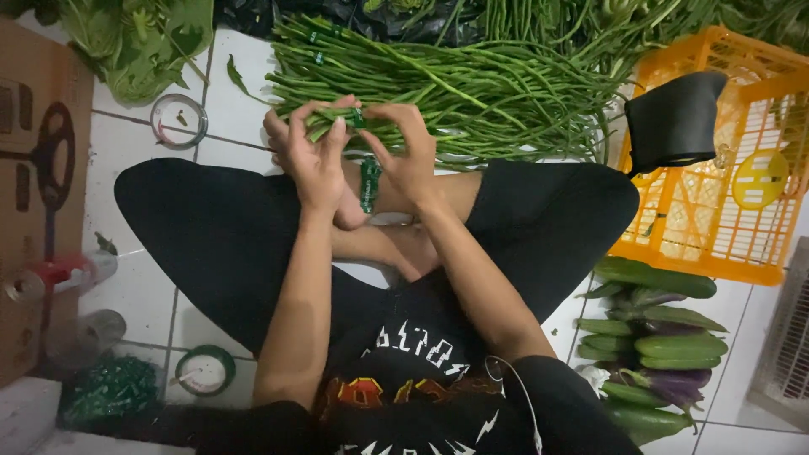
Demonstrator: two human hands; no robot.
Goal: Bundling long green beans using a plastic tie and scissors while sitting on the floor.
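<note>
I sit cross-legged on a white tiled floor. My left hand (308,147) and my right hand (404,147) both grip a small bundle of long green beans (333,120) held just above my feet. A strip of green tape (368,181) hangs down from the bundle between my hands. A band of the same tape wraps the bundle near my right fingers. Behind the hands lies a large pile of long beans (472,84) spread across the floor.
An orange plastic crate (716,211) with a black cloth (674,118) stands at right. Cucumbers and eggplants (657,345) lie at lower right. Leafy greens (139,38) sit top left. Tape rolls (179,120) (205,369), a cardboard sheet (38,168) and a bag of green ties (109,389) are at left.
</note>
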